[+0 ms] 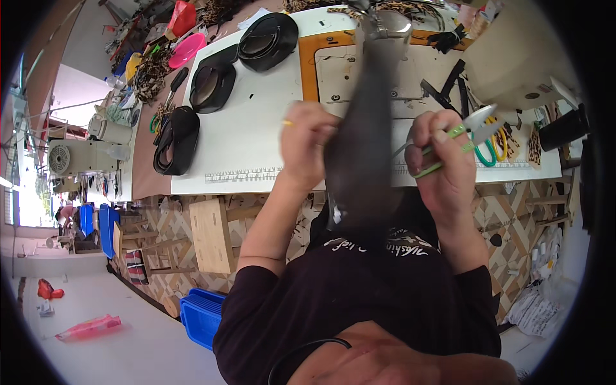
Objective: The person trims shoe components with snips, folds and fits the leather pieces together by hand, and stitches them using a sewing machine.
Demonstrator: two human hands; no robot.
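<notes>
A long dark piece of material [362, 138], blurred by motion, hangs in front of me from near the sewing machine's head [391, 25] down toward my lap. My left hand [305, 144] pinches its left edge with closed fingers. A small yellow band shows on that hand. In my right hand [448, 157], a pair of scissors [457, 131] with green handles is gripped, blades pointing up and right. That hand is just right of the dark piece; I cannot tell whether they touch.
Three curled black pieces [267, 42] stand on the white table [256, 122] at left. Black strips [452, 83] and teal- and yellow-handled tools [491, 144] lie at right. A ruler strip [244, 174] runs along the near edge. A pink bowl [187, 50] sits far left; blue crates [202, 317] stand below.
</notes>
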